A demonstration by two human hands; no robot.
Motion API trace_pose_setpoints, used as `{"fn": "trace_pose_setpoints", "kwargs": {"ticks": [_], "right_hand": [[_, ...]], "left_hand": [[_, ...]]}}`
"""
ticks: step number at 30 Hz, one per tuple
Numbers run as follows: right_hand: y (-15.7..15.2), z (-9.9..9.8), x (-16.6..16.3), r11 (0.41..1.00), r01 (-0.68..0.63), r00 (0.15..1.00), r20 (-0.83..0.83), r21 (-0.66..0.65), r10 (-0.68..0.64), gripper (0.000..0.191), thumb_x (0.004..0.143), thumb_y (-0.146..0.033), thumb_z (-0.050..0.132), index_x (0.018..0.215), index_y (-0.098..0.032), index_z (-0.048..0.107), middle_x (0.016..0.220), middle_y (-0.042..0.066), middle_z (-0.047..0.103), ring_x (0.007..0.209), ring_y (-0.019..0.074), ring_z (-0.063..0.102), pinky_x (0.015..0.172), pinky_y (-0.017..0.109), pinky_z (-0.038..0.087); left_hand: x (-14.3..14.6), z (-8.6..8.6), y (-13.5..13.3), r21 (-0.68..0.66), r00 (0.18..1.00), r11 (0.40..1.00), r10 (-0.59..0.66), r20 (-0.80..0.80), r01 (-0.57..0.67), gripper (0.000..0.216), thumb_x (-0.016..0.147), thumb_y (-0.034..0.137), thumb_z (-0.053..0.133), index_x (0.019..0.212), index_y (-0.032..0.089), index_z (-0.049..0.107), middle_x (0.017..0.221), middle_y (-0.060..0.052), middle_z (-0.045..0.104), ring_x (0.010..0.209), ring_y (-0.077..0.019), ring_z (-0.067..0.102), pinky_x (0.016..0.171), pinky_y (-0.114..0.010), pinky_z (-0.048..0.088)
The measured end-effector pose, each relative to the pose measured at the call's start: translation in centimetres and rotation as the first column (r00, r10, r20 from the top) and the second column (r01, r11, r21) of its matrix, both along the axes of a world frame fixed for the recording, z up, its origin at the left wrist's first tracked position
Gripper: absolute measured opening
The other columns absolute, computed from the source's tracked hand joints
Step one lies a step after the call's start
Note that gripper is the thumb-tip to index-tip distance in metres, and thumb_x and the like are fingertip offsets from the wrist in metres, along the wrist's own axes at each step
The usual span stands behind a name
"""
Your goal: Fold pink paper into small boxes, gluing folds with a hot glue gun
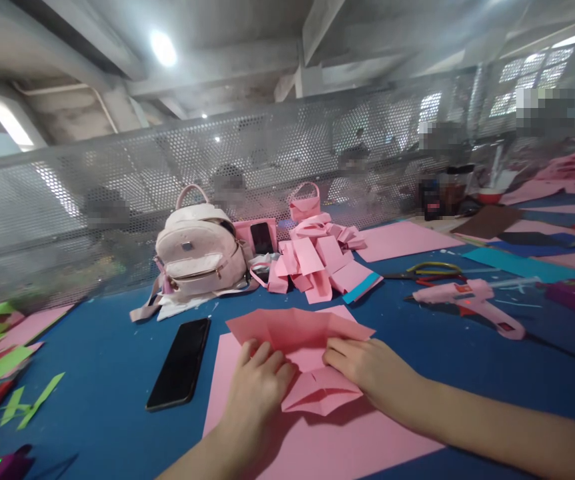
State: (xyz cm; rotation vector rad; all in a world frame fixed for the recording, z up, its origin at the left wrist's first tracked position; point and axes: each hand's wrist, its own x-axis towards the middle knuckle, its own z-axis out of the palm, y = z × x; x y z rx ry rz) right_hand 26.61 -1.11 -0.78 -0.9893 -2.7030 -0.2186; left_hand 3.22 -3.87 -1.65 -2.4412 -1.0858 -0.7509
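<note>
A folded piece of pink paper (312,333), creased and spread with raised flaps, is between my two hands. My left hand (262,380) grips its left side, fingers curled over the inner fold. On the opposite side my right hand (362,367) pinches the paper, its thumb hidden. Beneath both hands lies a flat pink sheet (337,450) on the blue table. Left of it rests a black smartphone (179,363). A pink glue gun (472,303) lies on its side to the right, and scissors with yellow handles (432,269) are behind it.
A pale backpack (197,250) stands at the back beside a heap of folded pink paper pieces (312,260). Behind them runs a perforated metal screen (267,153). Green paper strips (32,403) lie at left. Coloured sheets (537,267) cover the right side.
</note>
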Motion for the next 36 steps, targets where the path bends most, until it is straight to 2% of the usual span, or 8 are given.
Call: {"fn": "trace_pose_setpoints", "kwargs": {"ticks": [4,8,15,19,24,27,32,36], "right_hand": [[0.0,0.3,-0.5,0.993,0.063,0.998,-0.012,-0.103,-0.065,0.030,0.079,0.006,0.043,0.082,-0.018,0.060,0.080,0.003,0.068,0.068,0.0181,0.065,0.053,0.029,0.031],[0.0,1.4,-0.9,0.964,0.084,0.993,-0.056,-0.252,-0.101,0.031,0.079,0.005,0.042,0.090,-0.018,0.060,0.091,0.005,0.071,0.083,0.0202,0.067,0.061,0.028,0.037],[1.1,3.6,-1.0,0.913,0.136,0.987,-0.027,-0.385,-0.158,0.035,0.072,0.004,0.048,0.099,-0.017,0.056,0.095,0.007,0.071,0.086,0.0220,0.067,0.059,0.026,0.033],[2.1,3.5,-0.9,0.905,0.039,0.991,-0.100,-0.424,-0.090,0.019,0.081,-0.005,0.049,0.086,-0.018,0.062,0.098,0.008,0.071,0.090,0.0210,0.065,0.065,0.025,0.037],[2.2,2.5,-1.1,0.900,0.025,0.984,-0.151,-0.435,-0.100,0.014,0.083,-0.012,0.052,0.085,-0.018,0.065,0.096,0.008,0.071,0.086,0.0210,0.065,0.066,0.026,0.038],[2.0,2.0,-1.0,0.899,0.021,0.982,-0.160,-0.437,-0.101,0.023,0.081,-0.006,0.049,0.091,-0.019,0.065,0.097,0.007,0.071,0.087,0.0203,0.065,0.066,0.026,0.039],[2.5,1.8,-0.6,0.911,-0.065,0.978,-0.206,-0.406,-0.022,0.028,0.082,-0.004,0.047,0.096,-0.021,0.065,0.099,0.006,0.070,0.090,0.0201,0.064,0.070,0.025,0.042],[3.9,1.9,0.1,0.902,-0.192,0.967,-0.233,-0.386,0.106,0.030,0.083,-0.003,0.045,0.100,-0.021,0.063,0.100,0.005,0.067,0.089,0.0189,0.063,0.072,0.026,0.042]], "left_hand": [[0.0,0.3,0.1,-0.118,1.000,0.993,0.005,-0.005,-0.006,0.032,0.062,0.047,0.077,0.078,0.021,0.067,0.069,-0.004,0.066,0.068,-0.0230,0.054,0.068,-0.039,0.034],[-0.1,0.9,0.0,-0.186,0.998,0.980,0.064,-0.016,-0.065,0.014,0.069,0.024,0.071,0.080,0.020,0.064,0.071,-0.004,0.067,0.071,-0.0234,0.057,0.071,-0.040,0.035],[-0.4,1.7,0.5,-0.345,0.982,0.925,0.184,0.044,-0.159,0.046,0.080,0.003,0.049,0.123,0.018,0.050,0.091,-0.008,0.073,0.084,-0.0272,0.066,0.073,-0.038,0.048],[-0.1,1.5,0.4,-0.585,0.927,0.807,0.154,0.343,0.083,0.068,0.083,0.007,0.048,0.145,0.022,0.023,0.113,-0.009,0.070,0.095,-0.0225,0.069,0.077,-0.033,0.053],[1.0,1.9,0.0,-0.666,0.830,0.688,0.168,0.532,0.288,0.051,0.081,0.006,0.047,0.130,0.021,0.043,0.123,-0.008,0.066,0.111,-0.0208,0.064,0.092,-0.032,0.050],[1.2,2.0,-0.2,-0.666,0.820,0.646,0.105,0.562,0.373,0.059,0.073,-0.003,0.042,0.127,0.023,0.046,0.122,-0.004,0.067,0.114,-0.0178,0.062,0.099,-0.032,0.047],[0.7,1.4,-1.0,-0.621,0.876,0.720,0.037,0.482,0.311,0.069,0.078,-0.003,0.038,0.142,0.025,0.034,0.137,-0.006,0.057,0.123,-0.0176,0.056,0.103,-0.034,0.046],[0.3,3.3,-2.2,-0.313,0.915,0.893,-0.212,0.343,0.325,0.068,0.086,0.004,0.044,0.149,0.015,0.022,0.146,-0.013,0.047,0.132,-0.0192,0.047,0.105,-0.030,0.044]]}}
